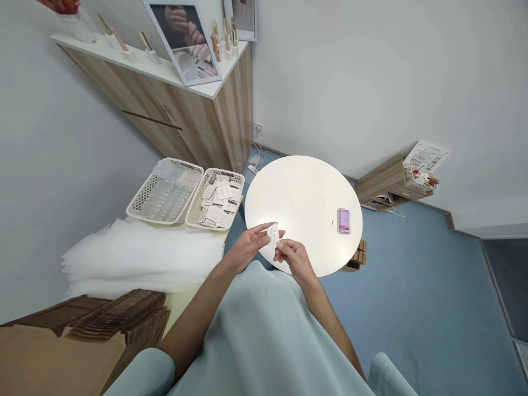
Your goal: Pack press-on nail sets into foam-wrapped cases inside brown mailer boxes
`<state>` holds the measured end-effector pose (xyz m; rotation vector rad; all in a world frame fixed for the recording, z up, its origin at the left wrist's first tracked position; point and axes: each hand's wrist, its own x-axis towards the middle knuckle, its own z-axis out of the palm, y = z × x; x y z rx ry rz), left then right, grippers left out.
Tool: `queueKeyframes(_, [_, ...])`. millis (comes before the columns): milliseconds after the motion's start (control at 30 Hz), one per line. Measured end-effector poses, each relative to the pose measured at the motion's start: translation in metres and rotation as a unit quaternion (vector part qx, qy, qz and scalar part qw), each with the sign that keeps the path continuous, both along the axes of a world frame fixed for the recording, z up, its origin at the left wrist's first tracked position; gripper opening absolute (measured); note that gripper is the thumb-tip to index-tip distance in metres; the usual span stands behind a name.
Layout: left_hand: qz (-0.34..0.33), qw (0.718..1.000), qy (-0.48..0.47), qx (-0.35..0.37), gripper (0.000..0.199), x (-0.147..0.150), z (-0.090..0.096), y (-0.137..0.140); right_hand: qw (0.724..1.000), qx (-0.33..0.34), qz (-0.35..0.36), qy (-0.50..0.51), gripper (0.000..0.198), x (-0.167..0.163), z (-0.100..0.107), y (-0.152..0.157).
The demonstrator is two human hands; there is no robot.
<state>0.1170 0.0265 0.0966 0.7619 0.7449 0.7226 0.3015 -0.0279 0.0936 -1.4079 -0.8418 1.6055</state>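
Note:
Between my two hands is a small white card (273,235) with printed marks on its face, held over the near edge of the round white table (301,192). My left hand (249,245) grips the card's left side, thumb in front and fingers behind. My right hand (291,254) pinches its lower right corner. To the left, a white perforated basket (190,219) holds a heap of similar printed white cards (223,192). A second basket (136,212) beside it contains clear plastic pieces (171,184). On the table's right side lies a blurred purple item (344,221).
White foam sheets (144,253) and folded brown cardboard (61,352) are stacked at my left. A wooden cabinet (198,121) with framed pictures stands behind the baskets. Small brown boxes (359,256) sit below the table's right edge, and a low shelf (383,179) is against the wall.

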Motion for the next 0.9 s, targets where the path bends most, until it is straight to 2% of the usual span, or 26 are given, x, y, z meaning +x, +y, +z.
queueKeyframes(100, [0.057, 0.997, 0.050, -0.005, 0.081, 0.001, -0.003, 0.000, 0.991, 0.044, -0.060, -0.114, 0.036, 0.000, 0.002, 0.000])
queueKeyframes(200, [0.103, 0.990, 0.095, -0.012, 0.080, 0.002, -0.005, 0.000, 0.982, 0.086, -0.055, -0.160, 0.029, -0.001, 0.007, -0.004])
queueKeyframes(367, [0.111, 0.984, 0.136, -0.005, 0.080, 0.007, -0.005, -0.003, 0.972, 0.127, -0.027, -0.196, 0.021, -0.008, 0.010, -0.008])
queueKeyframes(533, [0.117, 0.977, 0.175, 0.032, 0.081, 0.009, -0.006, -0.006, 0.963, 0.143, -0.029, -0.227, 0.023, -0.007, 0.006, -0.007])
queueKeyframes(600, [0.128, 0.974, 0.185, 0.042, 0.074, 0.007, -0.007, -0.007, 0.964, 0.136, -0.044, -0.223, 0.026, -0.002, 0.003, -0.006])
queueKeyframes(733, [0.145, 0.964, 0.215, 0.055, 0.057, 0.001, -0.008, -0.007, 0.982, 0.074, -0.073, -0.160, 0.035, 0.012, 0.000, -0.004])
queueKeyframes(900, [0.136, 0.955, 0.246, 0.094, 0.054, 0.000, -0.007, -0.007, 0.991, 0.052, -0.037, -0.114, 0.044, 0.024, 0.000, -0.003])
